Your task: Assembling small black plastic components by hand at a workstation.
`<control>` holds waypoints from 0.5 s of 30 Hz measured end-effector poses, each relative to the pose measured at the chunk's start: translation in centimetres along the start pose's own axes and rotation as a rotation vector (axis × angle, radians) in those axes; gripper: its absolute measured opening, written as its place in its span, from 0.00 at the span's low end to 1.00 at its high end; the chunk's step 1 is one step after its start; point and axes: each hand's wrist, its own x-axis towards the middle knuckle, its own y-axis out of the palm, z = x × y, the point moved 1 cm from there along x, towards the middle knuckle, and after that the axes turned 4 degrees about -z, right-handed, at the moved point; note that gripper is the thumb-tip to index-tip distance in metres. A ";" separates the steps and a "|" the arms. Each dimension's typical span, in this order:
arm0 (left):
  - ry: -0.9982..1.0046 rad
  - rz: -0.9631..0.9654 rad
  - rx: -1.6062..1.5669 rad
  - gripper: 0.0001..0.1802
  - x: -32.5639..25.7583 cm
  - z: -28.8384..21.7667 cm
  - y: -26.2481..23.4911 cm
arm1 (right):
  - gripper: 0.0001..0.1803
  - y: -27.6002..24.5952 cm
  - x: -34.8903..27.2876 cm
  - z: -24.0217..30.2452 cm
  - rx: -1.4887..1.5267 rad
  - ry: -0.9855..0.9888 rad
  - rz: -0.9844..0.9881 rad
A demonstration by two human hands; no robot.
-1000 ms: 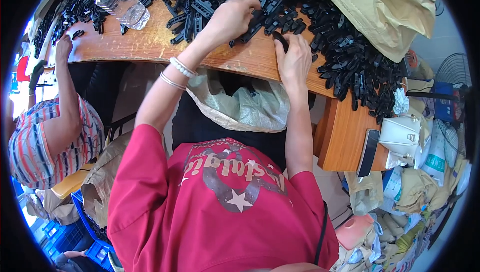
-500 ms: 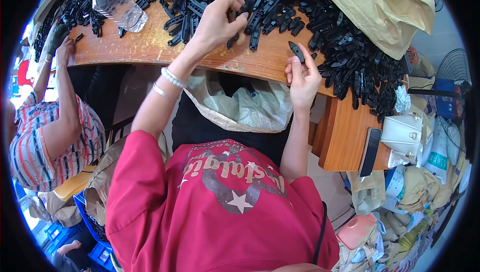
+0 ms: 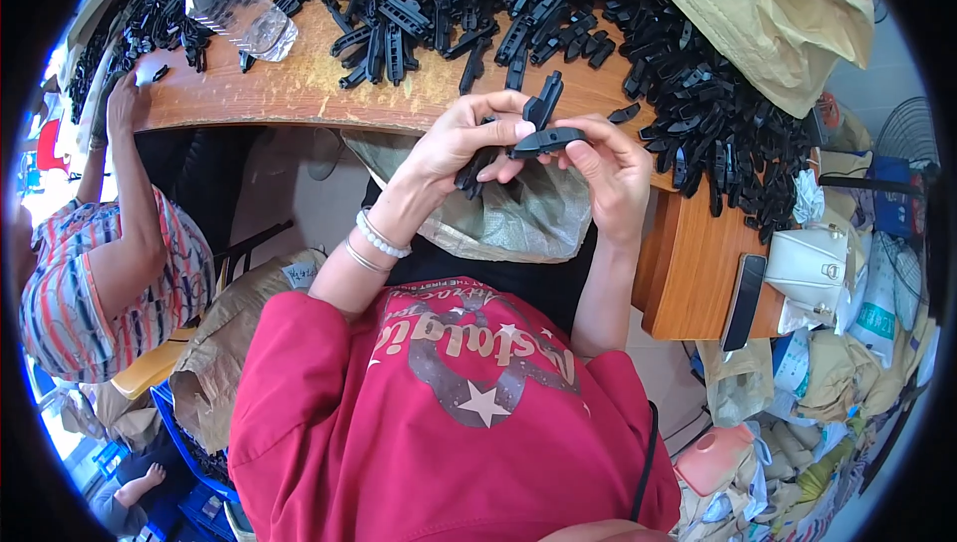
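Observation:
Black plastic parts are in both hands, above the table's front edge. My left hand [image 3: 469, 143] is closed round several long black parts; one black plastic piece [image 3: 544, 99] sticks up between its thumb and fingers. Between thumb and fingertips, my right hand [image 3: 610, 168] pinches a pointed black plastic piece [image 3: 548, 142], which meets the upright one. Whether the two are joined I cannot tell. Under my hands hangs an open woven sack [image 3: 469, 238]. Loose black parts [image 3: 404, 18] lie in a heap beyond my left hand, and a larger heap [image 3: 688, 93] lies to the right.
A clear bottle [image 3: 239, 13] lies tilted on the wooden table [image 3: 279, 93]. Paper sacks [image 3: 768, 13] rest at the back. On the right stand a phone [image 3: 744, 303] and a white handbag [image 3: 807, 263]. Another person in a striped top [image 3: 110, 283] works at the left.
My left hand has come back from the heap toward me with black parts in it. My right hand has shifted slightly, bringing its pointed piece against the left hand's piece.

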 end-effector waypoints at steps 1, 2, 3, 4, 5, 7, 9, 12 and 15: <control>-0.012 0.004 0.034 0.16 -0.1 -0.2 0.0 | 0.10 -0.1 -0.1 0.0 0.026 0.019 -0.005; 0.005 -0.080 0.094 0.19 -0.3 -0.3 0.1 | 0.10 -0.1 -0.3 0.1 0.026 0.019 -0.004; 0.040 -0.158 0.216 0.19 -0.3 -0.6 0.5 | 0.10 -0.3 -0.4 0.2 0.023 0.004 0.002; 0.076 -0.237 0.337 0.20 -0.4 -1.1 1.1 | 0.10 -0.3 -0.5 0.2 0.021 -0.011 0.010; 0.096 -0.244 0.505 0.19 -0.7 -1.5 1.4 | 0.10 -0.2 -0.6 0.2 0.020 -0.010 0.009; 0.082 -0.234 0.593 0.18 -1.0 -1.8 1.5 | 0.09 0.1 -0.6 0.2 -0.131 -0.033 -0.104; 0.044 -0.188 0.575 0.17 -1.3 -2.2 1.9 | 0.08 0.1 -0.7 -0.2 -0.127 -0.032 -0.136; 0.071 -0.176 0.464 0.17 -1.2 -2.2 1.7 | 0.07 0.3 -1.1 -0.7 -0.117 -0.049 -0.160; 0.078 -0.257 0.291 0.16 -0.8 -2.3 1.4 | 0.07 0.3 -1.0 -0.5 -0.080 -0.081 -0.116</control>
